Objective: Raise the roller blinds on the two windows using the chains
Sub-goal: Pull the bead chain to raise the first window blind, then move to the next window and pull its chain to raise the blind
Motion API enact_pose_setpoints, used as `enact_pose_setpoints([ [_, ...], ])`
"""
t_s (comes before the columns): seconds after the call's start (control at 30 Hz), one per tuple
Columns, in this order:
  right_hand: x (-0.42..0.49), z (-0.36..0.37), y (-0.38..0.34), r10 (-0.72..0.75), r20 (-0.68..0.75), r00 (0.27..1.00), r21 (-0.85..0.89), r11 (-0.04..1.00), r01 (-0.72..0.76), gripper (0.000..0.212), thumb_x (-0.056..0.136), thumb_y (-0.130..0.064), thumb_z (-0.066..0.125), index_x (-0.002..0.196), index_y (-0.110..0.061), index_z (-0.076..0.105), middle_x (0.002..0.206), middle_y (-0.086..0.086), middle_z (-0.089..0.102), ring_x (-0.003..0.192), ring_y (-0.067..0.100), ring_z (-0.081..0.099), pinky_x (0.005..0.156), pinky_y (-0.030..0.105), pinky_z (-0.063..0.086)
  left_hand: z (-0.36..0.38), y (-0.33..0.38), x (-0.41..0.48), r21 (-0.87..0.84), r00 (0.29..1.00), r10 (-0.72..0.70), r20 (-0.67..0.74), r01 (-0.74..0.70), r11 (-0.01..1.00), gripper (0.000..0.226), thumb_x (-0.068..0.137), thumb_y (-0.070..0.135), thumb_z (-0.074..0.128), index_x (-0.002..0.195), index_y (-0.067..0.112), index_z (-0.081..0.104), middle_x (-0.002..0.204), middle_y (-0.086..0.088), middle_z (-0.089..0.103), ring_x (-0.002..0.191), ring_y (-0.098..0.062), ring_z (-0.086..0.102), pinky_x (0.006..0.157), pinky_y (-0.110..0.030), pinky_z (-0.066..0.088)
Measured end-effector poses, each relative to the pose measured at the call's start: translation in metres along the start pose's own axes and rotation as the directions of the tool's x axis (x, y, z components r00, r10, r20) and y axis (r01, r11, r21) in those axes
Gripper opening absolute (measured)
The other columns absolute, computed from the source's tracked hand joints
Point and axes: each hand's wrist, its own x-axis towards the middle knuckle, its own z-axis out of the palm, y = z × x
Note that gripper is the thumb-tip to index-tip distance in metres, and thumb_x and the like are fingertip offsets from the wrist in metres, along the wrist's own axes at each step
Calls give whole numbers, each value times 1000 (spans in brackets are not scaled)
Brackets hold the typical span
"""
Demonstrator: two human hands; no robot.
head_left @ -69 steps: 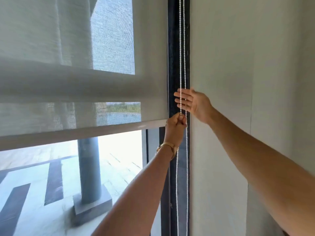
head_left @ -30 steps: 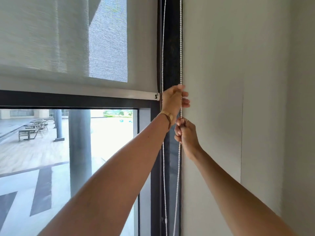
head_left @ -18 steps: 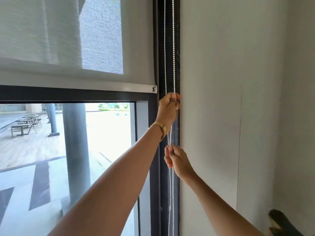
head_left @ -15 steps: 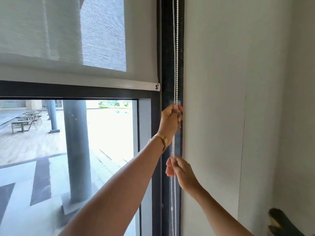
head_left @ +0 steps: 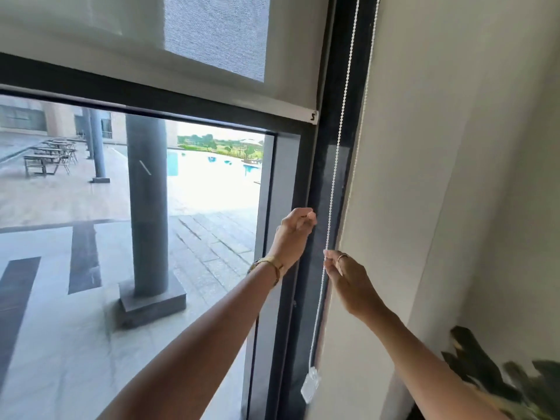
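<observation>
The pale roller blind (head_left: 291, 56) hangs over the top of the window, and its bottom bar (head_left: 212, 97) lies just above the dark crossbar. The white bead chain (head_left: 341, 140) runs down the dark window frame to a small white plastic piece (head_left: 310, 388) at the bottom of its loop. My right hand (head_left: 351, 280) pinches the chain's front strand with its fingertips, low beside the wall edge. My left hand (head_left: 295, 234) is curled shut just left of the chain and does not touch it. The chain's second strand runs along the wall edge and passes behind my right hand.
A dark vertical window frame (head_left: 321, 177) stands between the glass and a white wall (head_left: 454, 177) on the right. Dark plant leaves (head_left: 485, 374) stick up at the bottom right. Outside the glass are a grey pillar (head_left: 148, 207) and a terrace.
The blind's bottom bar has risen well up the window. Both hands pulled the chain down hand over hand. My left hand has let go of it, and my right hand now holds it lower.
</observation>
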Motion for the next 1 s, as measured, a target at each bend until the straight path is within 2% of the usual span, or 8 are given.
enact_pose_setpoints([
  [0.07, -21, -3, -19, -53, -28, 998, -55, 997, 52, 40, 100, -24, 37, 133, -5, 50, 140, 12, 53, 130, 22, 49, 111, 34, 35, -18, 13, -32, 177, 995, 92, 23, -95, 980, 23, 97, 26, 47, 114, 18, 59, 114, 1, 63, 106, -13, 59, 88, -22, 48],
  [0.23, -101, 3, -75, -176, -26, 984, -198, 966, 167, 42, 100, -27, 34, 136, -12, 48, 141, 8, 53, 134, 20, 43, 108, 21, 26, -70, 41, -149, 646, 955, 291, 49, -253, 720, 19, 93, 26, 50, 103, 19, 64, 114, 0, 68, 102, -17, 64, 92, -39, 52],
  [0.33, -161, 23, -114, -211, -33, 977, -179, 963, 202, 45, 98, -30, 32, 136, -12, 47, 140, 9, 53, 135, 22, 42, 111, 27, 27, -100, 52, -237, 785, 941, 338, 3, -212, 583, 22, 92, 28, 53, 105, 15, 65, 118, -2, 67, 107, -19, 62, 94, -34, 45],
  [0.43, -220, 61, -163, -246, -15, 969, -83, 966, 244, 49, 96, -31, 30, 137, -9, 46, 142, 11, 50, 139, 25, 36, 116, 34, 24, -133, 56, -325, 869, 950, 309, -53, -109, 483, 25, 90, 32, 56, 108, 17, 65, 126, -3, 65, 113, -21, 61, 95, -33, 46],
  [0.57, -295, 110, -233, -286, 46, 957, 34, 958, 285, 47, 97, -25, 30, 137, -9, 47, 145, 10, 48, 142, 24, 31, 119, 36, 22, -187, 72, -427, 932, 966, 215, -146, 61, 357, 35, 87, 29, 59, 120, 17, 60, 135, -6, 58, 123, -25, 55, 104, -42, 43],
  [0.7, -348, 142, -307, -370, 125, 920, 176, 921, 347, 41, 99, -19, 35, 137, -10, 47, 146, 8, 47, 143, 22, 30, 114, 25, 19, -260, 107, -507, 943, 931, 204, -303, 262, 204, 45, 87, 26, 58, 130, 16, 52, 144, -7, 48, 133, -27, 45, 113, -39, 26],
  [0.83, -386, 173, -381, -498, 176, 849, 274, 853, 444, 41, 99, -18, 38, 139, -13, 45, 147, 6, 45, 142, 21, 31, 112, 23, 21, -324, 135, -576, 886, 862, 218, -458, 423, 191, 48, 91, 29, 46, 137, 15, 45, 150, -5, 40, 141, -24, 33, 117, -43, 26],
  [1.0, -439, 235, -493, -665, 219, 714, 362, 735, 574, 47, 97, -28, 31, 141, -15, 43, 147, 5, 45, 144, 17, 26, 114, 25, 19, -419, 156, -663, 814, 762, 294, -578, 562, 144, 47, 94, 30, 42, 138, 13, 45, 150, -6, 41, 142, -23, 32, 118, -42, 22],
])
